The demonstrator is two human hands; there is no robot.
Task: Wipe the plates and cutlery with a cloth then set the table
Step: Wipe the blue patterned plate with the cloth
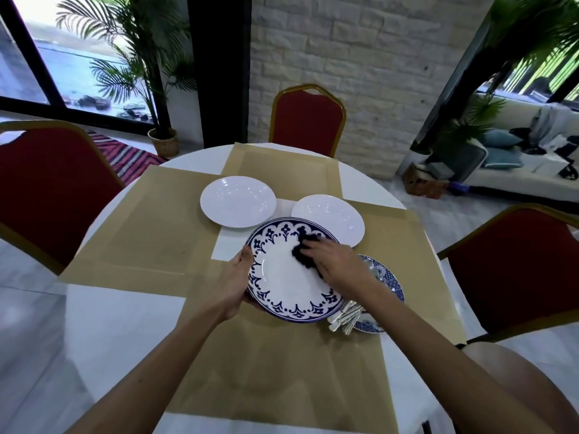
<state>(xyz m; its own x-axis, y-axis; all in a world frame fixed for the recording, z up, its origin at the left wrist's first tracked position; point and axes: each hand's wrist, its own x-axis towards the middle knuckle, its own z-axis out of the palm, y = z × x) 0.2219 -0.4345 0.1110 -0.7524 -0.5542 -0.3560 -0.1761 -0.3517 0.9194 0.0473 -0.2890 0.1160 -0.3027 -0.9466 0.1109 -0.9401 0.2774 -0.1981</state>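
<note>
Presently, on the round white bench (103, 324), which is laid with tan placemats (150, 220), an onlooker counts the following.

1. Patterned plate (291, 286): white with a blue floral border. It is held just above the bench, a little toward six o'clock of its centre. The left hand (233, 286) clamps its rim at nine o'clock, thumb over the border and fingers beneath.

2. Dark cloth (305, 250): bunched, on the face of the patterned plate toward one o'clock. The right hand (335, 261) clasps it and presses it against the plate; the fingertips are blurred. The hands are apart, one on each side of the plate.

3. Left white plate (238, 202) and right white plate (332, 219): plain, flat on the bench at eleven and one o'clock of the patterned plate, which overlaps the near rim of each.

4. Small blue plate (390, 278): at four o'clock of the patterned plate, partly hidden by it and by the right forearm.

5. Cutlery (344, 317): a silver bundle lying on the small blue plate, handles jutting past its rim toward six o'clock.

6. Red chairs (307, 120): gold-framed, at nine, twelve and three o'clock of the bench.
</note>
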